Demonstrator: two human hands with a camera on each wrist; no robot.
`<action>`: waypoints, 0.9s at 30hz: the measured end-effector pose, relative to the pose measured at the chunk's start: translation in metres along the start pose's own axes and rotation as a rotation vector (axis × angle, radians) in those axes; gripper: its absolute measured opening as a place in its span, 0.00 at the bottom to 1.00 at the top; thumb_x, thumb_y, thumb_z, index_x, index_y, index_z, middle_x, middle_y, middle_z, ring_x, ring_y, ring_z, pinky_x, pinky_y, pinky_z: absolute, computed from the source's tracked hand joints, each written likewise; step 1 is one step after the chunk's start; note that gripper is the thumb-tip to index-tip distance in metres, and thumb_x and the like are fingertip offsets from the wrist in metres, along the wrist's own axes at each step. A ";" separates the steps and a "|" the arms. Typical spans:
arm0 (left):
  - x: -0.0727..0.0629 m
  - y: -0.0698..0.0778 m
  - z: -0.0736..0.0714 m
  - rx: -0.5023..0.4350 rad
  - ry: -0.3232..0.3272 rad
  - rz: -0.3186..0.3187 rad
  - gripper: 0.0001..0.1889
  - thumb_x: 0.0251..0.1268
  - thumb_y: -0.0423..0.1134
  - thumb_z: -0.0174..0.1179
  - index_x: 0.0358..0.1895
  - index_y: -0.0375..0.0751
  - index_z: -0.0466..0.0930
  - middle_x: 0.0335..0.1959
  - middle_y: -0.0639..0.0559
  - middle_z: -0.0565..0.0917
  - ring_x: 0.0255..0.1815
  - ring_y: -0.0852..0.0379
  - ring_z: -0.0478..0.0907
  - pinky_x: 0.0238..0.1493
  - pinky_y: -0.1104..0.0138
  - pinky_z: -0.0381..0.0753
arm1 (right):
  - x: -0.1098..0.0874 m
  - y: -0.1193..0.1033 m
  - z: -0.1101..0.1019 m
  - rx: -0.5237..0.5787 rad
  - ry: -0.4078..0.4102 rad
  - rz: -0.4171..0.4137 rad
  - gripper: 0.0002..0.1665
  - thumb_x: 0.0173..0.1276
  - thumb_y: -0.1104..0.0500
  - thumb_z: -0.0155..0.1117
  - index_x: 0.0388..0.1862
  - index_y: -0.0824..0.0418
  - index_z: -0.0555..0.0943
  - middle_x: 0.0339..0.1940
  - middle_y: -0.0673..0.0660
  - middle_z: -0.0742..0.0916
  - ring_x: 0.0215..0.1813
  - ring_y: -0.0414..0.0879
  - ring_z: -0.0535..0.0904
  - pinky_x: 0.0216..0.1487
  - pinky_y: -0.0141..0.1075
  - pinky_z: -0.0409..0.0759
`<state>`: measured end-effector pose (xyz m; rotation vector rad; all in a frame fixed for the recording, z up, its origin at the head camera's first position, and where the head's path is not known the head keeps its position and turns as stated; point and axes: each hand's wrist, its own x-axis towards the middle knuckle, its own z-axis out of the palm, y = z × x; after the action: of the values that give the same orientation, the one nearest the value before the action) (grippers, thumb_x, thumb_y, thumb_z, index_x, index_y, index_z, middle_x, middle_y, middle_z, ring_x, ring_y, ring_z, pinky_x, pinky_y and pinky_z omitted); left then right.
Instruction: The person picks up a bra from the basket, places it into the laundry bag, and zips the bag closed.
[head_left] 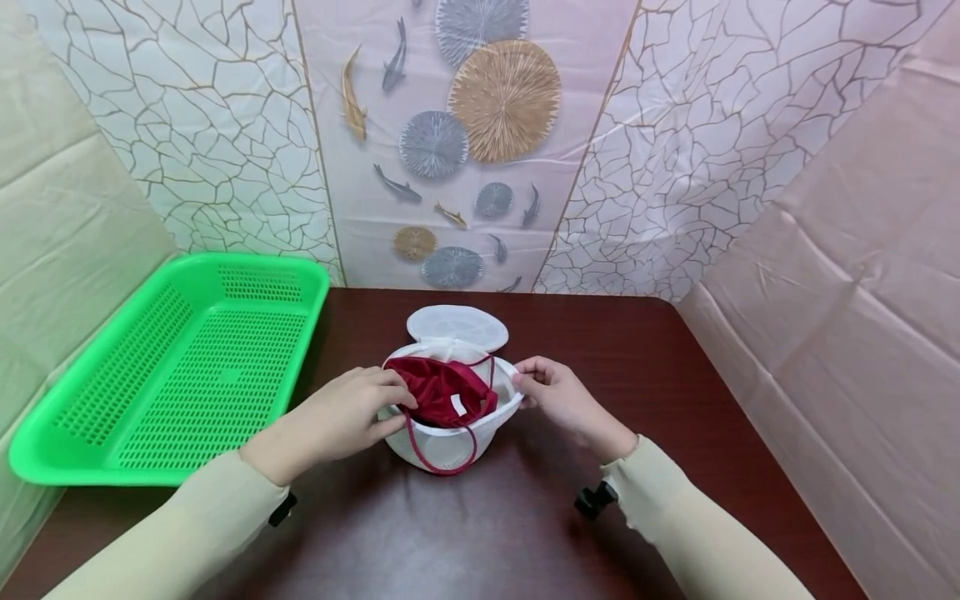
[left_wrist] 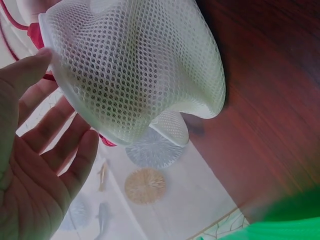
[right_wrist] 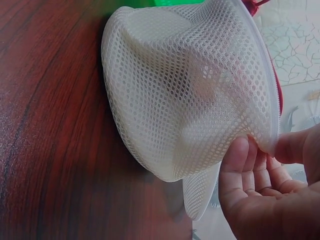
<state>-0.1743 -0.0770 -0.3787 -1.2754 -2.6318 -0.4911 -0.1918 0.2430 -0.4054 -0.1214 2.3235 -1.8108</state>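
A white mesh laundry bag (head_left: 446, 447) stands on the table with its round lid (head_left: 457, 327) folded back behind it. Inside its mouth lies a dark red garment (head_left: 431, 385) with thin straps and a white label; one strap loops over the front rim. My left hand (head_left: 360, 412) is at the bag's left rim, its fingers reaching over onto the red fabric and the thumb by the rim. On the right side, my right hand (head_left: 558, 396) pinches the zippered rim between thumb and fingers, as the right wrist view shows. The garment's lower part is hidden by the mesh.
A large green plastic basket (head_left: 318, 312) with slotted walls stands on the left of the dark wooden table (head_left: 622, 333). Patterned cloth (head_left: 652, 192) hangs behind, and plain cloth walls (head_left: 847, 250) close off the sides.
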 end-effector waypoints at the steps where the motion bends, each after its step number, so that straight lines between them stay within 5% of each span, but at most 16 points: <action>1: 0.000 -0.001 0.000 -0.001 0.001 -0.001 0.10 0.58 0.42 0.68 0.43 0.50 0.86 0.42 0.56 0.81 0.45 0.55 0.78 0.50 0.58 0.75 | 0.000 0.000 0.000 0.001 -0.002 -0.003 0.11 0.72 0.64 0.56 0.49 0.70 0.76 0.40 0.62 0.81 0.37 0.48 0.78 0.42 0.42 0.81; 9: 0.006 -0.006 -0.008 -0.092 0.080 -0.063 0.05 0.63 0.40 0.65 0.41 0.51 0.86 0.38 0.62 0.83 0.42 0.61 0.80 0.45 0.62 0.79 | -0.001 -0.001 0.001 -0.001 0.010 0.000 0.11 0.73 0.64 0.56 0.49 0.69 0.76 0.41 0.62 0.81 0.37 0.47 0.78 0.42 0.43 0.81; 16: 0.013 -0.002 -0.029 -0.384 0.195 -0.130 0.06 0.61 0.32 0.65 0.39 0.48 0.85 0.35 0.63 0.82 0.35 0.64 0.77 0.36 0.67 0.79 | -0.001 0.002 0.000 -0.004 0.002 -0.001 0.11 0.73 0.64 0.56 0.49 0.70 0.76 0.40 0.62 0.82 0.38 0.47 0.78 0.43 0.44 0.80; 22: 0.019 0.009 -0.037 -0.578 0.157 -0.183 0.07 0.62 0.35 0.65 0.41 0.51 0.85 0.37 0.61 0.85 0.37 0.63 0.79 0.36 0.67 0.79 | -0.002 0.004 -0.001 -0.001 -0.001 -0.008 0.11 0.73 0.64 0.56 0.49 0.70 0.76 0.40 0.62 0.82 0.38 0.48 0.78 0.45 0.47 0.80; 27: 0.023 0.021 -0.030 -0.538 0.040 -0.141 0.08 0.61 0.41 0.67 0.43 0.54 0.84 0.34 0.65 0.82 0.34 0.63 0.78 0.36 0.67 0.79 | -0.002 0.006 -0.001 0.004 0.006 -0.006 0.10 0.72 0.64 0.56 0.48 0.69 0.77 0.39 0.61 0.82 0.38 0.47 0.78 0.43 0.44 0.81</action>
<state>-0.1715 -0.0585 -0.3392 -1.1810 -2.6599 -1.3013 -0.1898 0.2458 -0.4107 -0.1229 2.3266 -1.8208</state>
